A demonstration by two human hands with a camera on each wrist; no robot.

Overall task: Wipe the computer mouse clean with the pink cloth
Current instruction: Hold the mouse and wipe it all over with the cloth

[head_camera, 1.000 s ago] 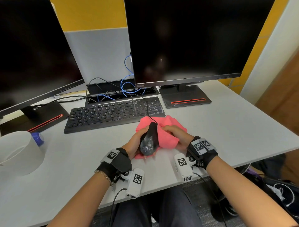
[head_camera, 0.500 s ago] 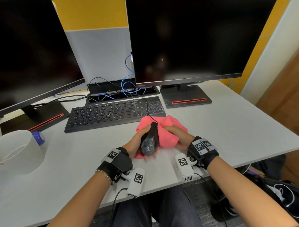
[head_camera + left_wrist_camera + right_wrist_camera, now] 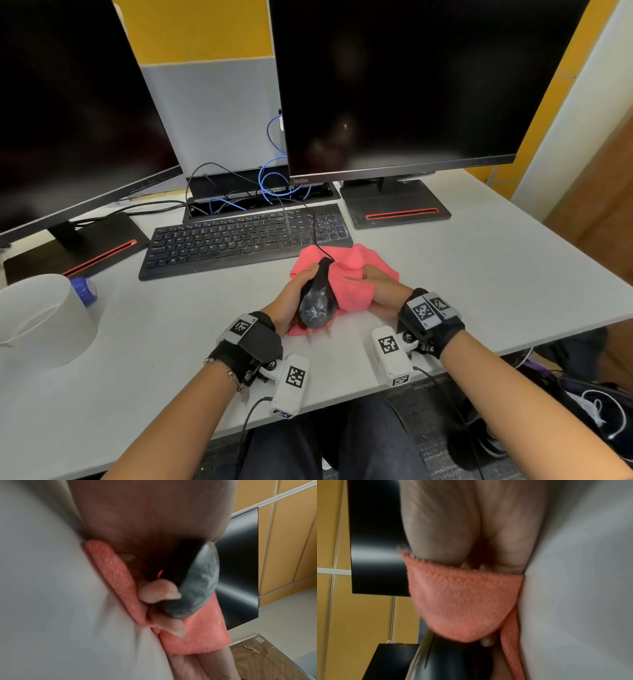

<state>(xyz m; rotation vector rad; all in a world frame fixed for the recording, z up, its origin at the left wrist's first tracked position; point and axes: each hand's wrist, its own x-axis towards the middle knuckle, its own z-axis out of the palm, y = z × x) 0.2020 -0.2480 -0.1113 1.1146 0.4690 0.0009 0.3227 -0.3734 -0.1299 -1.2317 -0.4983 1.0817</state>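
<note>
A black wired computer mouse (image 3: 317, 298), its top smeared grey, stands tilted on its side over the desk. My left hand (image 3: 296, 294) grips it from the left, fingers curled under it (image 3: 160, 592). The pink cloth (image 3: 349, 274) lies bunched under and to the right of the mouse (image 3: 199, 585). My right hand (image 3: 380, 282) holds the cloth (image 3: 462, 601) against the mouse's right side; its fingertips are hidden in the folds. In the right wrist view the mouse (image 3: 453, 660) shows dark below the cloth. The cloth (image 3: 192, 632) wraps around my left fingers too.
A black keyboard (image 3: 239, 236) lies just behind the cloth. Two dark monitors (image 3: 394, 85) stand at the back with cables (image 3: 274, 185) between them. A white tape roll (image 3: 41, 318) and a blue cap (image 3: 84, 291) sit at the left. The desk's front edge (image 3: 342, 401) is close to my wrists.
Almost nothing has moved. Both hands keep the same hold; the mouse and cloth shift only slightly.
</note>
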